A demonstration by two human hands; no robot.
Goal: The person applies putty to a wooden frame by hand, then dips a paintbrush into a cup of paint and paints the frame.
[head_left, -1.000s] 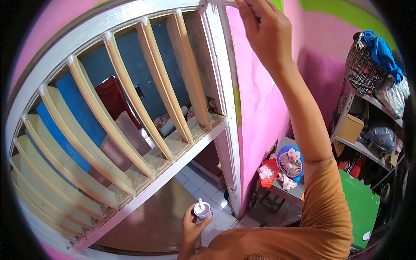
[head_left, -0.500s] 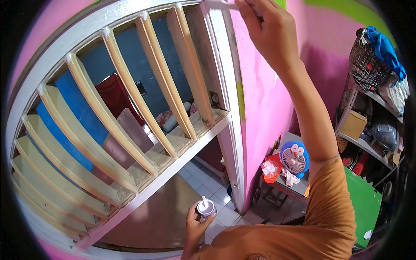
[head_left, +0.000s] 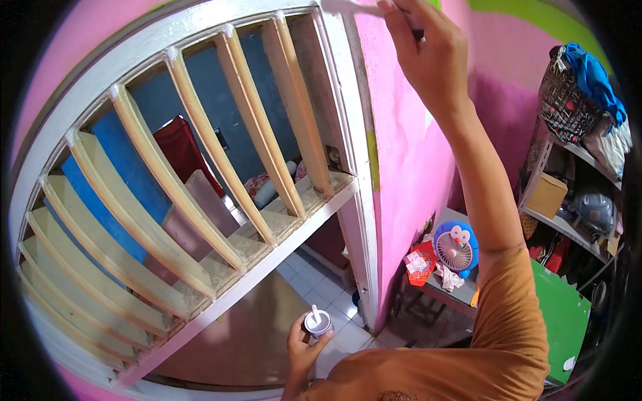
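Note:
My right hand (head_left: 433,60) is raised at the top of the view, its fingers closed round a paintbrush (head_left: 354,7). The brush is coated whitish, points left and reaches the upper corner of the white door frame (head_left: 340,73); the view's top edge partly cuts it off. Low in the middle, my left hand (head_left: 302,346) grips a small paint can (head_left: 325,330) from the side. White paint shows inside the can, and a white stick (head_left: 315,311) stands in it, leaning on the rim. Cream wooden slats (head_left: 257,123) fill the vent opening above the doorway.
A pink wall (head_left: 408,154) adjoins the frame on the right. Beyond it are a table (head_left: 451,301) with a blue fan (head_left: 457,247), a green panel (head_left: 558,314) and a loaded shelf rack (head_left: 568,230). A white crossbar (head_left: 267,257) runs below the slats.
My right hand and the brush have shifted slightly right and down. The left hand with the can stays nearly in place. The whole view has moved a little.

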